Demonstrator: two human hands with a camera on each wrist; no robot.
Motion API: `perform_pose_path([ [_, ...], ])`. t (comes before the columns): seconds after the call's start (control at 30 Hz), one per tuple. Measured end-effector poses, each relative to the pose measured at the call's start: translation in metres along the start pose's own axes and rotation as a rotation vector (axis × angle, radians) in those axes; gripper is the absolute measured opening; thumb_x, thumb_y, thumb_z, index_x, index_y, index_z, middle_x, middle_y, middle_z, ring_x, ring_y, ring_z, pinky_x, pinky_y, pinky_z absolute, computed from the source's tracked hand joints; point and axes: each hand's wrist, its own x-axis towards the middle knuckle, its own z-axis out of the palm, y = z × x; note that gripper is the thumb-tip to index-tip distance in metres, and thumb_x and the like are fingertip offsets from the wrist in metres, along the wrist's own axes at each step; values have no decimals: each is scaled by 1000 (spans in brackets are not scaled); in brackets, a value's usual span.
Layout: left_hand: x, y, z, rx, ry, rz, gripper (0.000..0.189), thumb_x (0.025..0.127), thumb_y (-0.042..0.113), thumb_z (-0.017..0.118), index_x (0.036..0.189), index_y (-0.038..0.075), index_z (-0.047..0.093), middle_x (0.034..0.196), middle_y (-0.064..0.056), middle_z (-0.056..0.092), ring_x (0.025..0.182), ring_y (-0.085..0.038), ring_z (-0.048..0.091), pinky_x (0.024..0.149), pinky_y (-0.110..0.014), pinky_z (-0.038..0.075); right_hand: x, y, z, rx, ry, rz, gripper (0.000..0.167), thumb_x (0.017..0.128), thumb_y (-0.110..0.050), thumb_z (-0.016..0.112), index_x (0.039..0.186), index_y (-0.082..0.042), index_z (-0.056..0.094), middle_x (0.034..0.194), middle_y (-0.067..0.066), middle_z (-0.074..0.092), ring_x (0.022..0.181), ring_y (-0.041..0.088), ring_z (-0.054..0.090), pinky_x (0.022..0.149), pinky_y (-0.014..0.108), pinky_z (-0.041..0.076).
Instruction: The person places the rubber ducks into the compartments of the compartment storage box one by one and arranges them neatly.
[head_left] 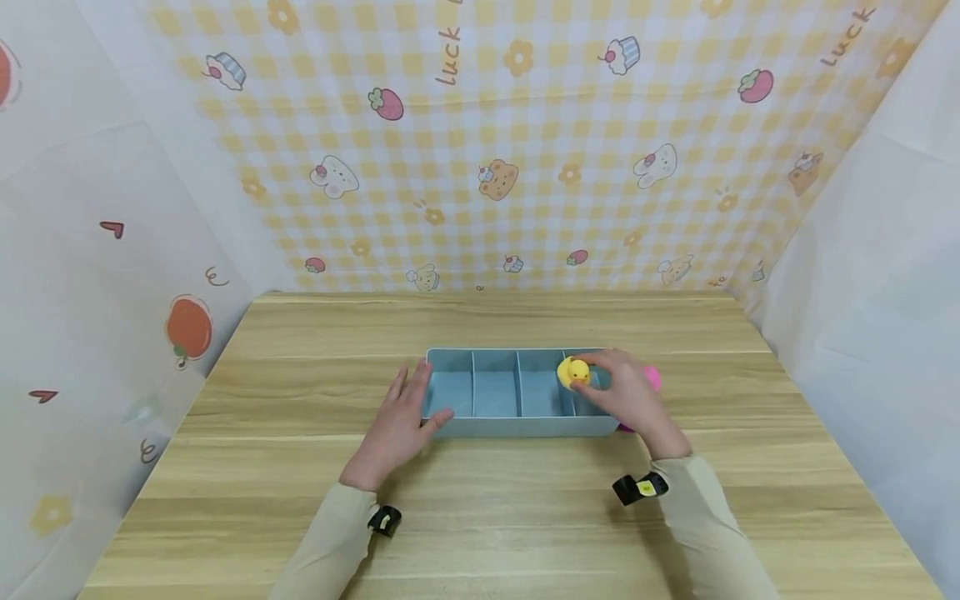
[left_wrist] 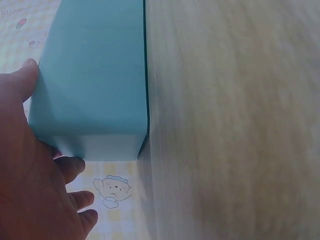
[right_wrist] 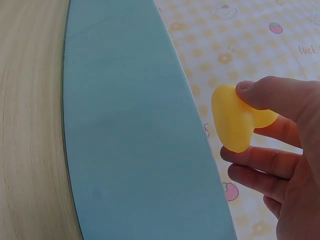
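Note:
A blue divided box [head_left: 495, 427] sits on the table with its compartments facing up. At its left end my left hand [head_left: 399, 421] holds the near corner, the thumb over the front rim and the fingers along the end wall. In the left wrist view, the box [left_wrist: 95, 75] lies between that thumb and the fingers. My right hand [head_left: 630, 396] pinches a yellow toy duck [head_left: 573, 372] between thumb and fingers, above the divider of the rightmost compartment. The right wrist view shows the duck [right_wrist: 232, 120] raised past the box's rim. My right hand hides part of the rightmost compartment.
Beyond the box's right end, partly behind my right hand, a bright pink object [head_left: 652, 377] and a magenta one [head_left: 626, 428] show. The wooden table [head_left: 510, 517] meets a checked, patterned cloth [head_left: 465, 233] at the back; white cloth hangs on both sides.

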Motion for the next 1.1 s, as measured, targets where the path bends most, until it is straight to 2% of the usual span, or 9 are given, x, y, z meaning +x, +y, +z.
perform_pose_path([
  [0.6, 0, 0, 1, -18, 0, -7, 81, 95, 52, 50, 154, 9, 14, 161, -8, 13, 146, -41, 8, 113, -59, 22, 7, -12, 10, 46, -10, -8, 37, 79, -21, 78, 112, -6, 69, 111, 11, 69, 106, 31, 59, 90, 50, 50],
  [0.8, 0, 1, 0, -17, -6, -8, 82, 95, 52, 49, 154, 8, 13, 161, -9, 13, 145, -42, 9, 112, -60, 22, 11, -13, 16, 69, -6, -40, 37, 79, -18, 79, 111, -5, 69, 110, 11, 70, 105, 32, 61, 98, 54, 44],
  [0.97, 0, 0, -1, -24, -18, -14, 83, 95, 55, 47, 154, 9, 12, 161, -8, 11, 146, -41, 7, 113, -59, 22, 14, -17, 17, 66, -9, -32, 37, 80, -20, 78, 112, -6, 69, 110, 11, 69, 105, 31, 60, 92, 51, 48],
  [1.1, 0, 0, -1, -34, -34, -27, 83, 95, 55, 47, 154, 10, 11, 161, -7, 10, 146, -39, 6, 114, -58, 22, 16, -21, 17, 60, -20, -38, 37, 80, -21, 78, 113, -6, 69, 110, 11, 70, 106, 31, 60, 98, 52, 43],
])
